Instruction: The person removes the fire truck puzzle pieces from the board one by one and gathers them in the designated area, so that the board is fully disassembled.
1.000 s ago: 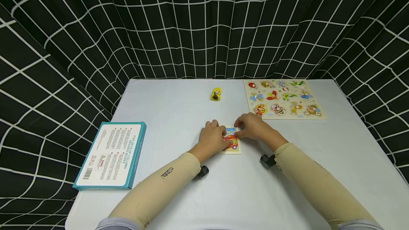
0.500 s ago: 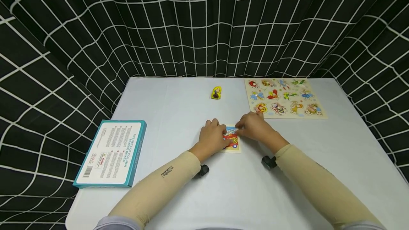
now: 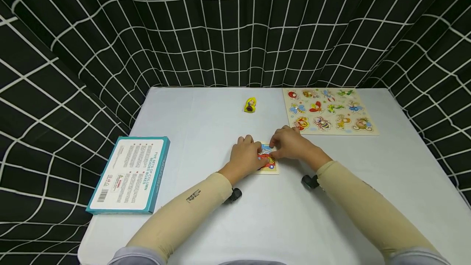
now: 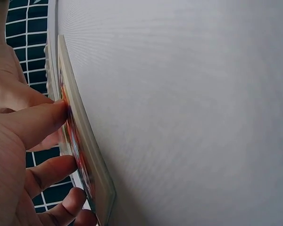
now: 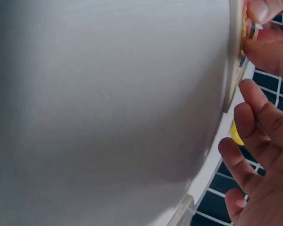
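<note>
A small square wooden jigsaw puzzle (image 3: 271, 168) lies on the white table, showing a red vehicle against blue. My left hand (image 3: 243, 156) covers its left part. In the left wrist view that hand's thumb (image 4: 52, 115) presses on the picture side of the jigsaw puzzle (image 4: 87, 136), with the forefinger against it farther along. From the right, my right hand (image 3: 292, 144) reaches the upper right of the puzzle, thumb and forefinger spread apart at its edge. Its other fingers are loosely bent in the right wrist view. The hands hide part of the picture.
A wooden peg board (image 3: 333, 132) with several insect pieces lies at the back right, just beyond the right hand. Near the back middle is a yellow figure piece (image 3: 250, 104). A teal-edged box (image 3: 128, 175) with printed text lies at the left.
My right thumb and forefinger came closer together over the puzzle's upper right, then spread apart again. The left hand stays on the puzzle. The head view has tilted slightly.
</note>
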Demonstrator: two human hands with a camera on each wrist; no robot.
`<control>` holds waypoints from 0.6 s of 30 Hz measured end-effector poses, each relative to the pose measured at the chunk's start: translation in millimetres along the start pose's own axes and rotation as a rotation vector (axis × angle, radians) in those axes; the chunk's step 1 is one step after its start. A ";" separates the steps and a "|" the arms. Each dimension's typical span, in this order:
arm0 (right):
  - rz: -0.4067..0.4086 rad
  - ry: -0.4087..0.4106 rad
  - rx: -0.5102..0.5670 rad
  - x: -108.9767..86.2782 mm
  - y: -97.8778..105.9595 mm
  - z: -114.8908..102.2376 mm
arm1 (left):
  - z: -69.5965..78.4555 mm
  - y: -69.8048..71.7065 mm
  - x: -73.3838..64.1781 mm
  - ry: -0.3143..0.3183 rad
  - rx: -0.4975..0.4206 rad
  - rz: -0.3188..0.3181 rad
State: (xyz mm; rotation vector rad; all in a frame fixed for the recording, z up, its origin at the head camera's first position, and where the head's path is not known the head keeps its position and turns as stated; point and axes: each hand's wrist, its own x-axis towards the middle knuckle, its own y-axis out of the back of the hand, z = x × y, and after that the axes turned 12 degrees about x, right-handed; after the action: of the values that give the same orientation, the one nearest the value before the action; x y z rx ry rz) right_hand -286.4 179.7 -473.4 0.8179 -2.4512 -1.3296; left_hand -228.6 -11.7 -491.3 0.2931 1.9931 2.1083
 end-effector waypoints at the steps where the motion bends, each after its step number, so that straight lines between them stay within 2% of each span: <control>1: 0.004 0.004 0.008 -1.6 2.7 2.5 | 0.2 0.3 0.2 0.001 -0.002 -0.001; 5: 0.028 -0.005 0.024 -20.5 22.7 24.3 | 1.1 0.6 -0.2 0.008 -0.016 -0.008; 12: 0.033 -0.213 0.012 -72.6 65.3 85.0 | 0.9 2.3 -1.4 0.011 -0.023 -0.001; 15: 0.029 -0.258 0.009 -84.1 72.3 100.8 | 0.2 3.2 -1.7 0.002 -0.031 0.002; 18: 0.036 -0.261 0.042 -88.0 72.4 108.9 | -0.7 3.2 -2.5 -0.007 -0.042 -0.003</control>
State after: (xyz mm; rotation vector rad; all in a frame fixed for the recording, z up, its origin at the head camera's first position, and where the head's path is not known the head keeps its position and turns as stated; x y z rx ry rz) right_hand -289.8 337.2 -469.5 0.6416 -2.6846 -1.4587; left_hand -226.4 -13.2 -488.2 0.2895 1.9421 2.1415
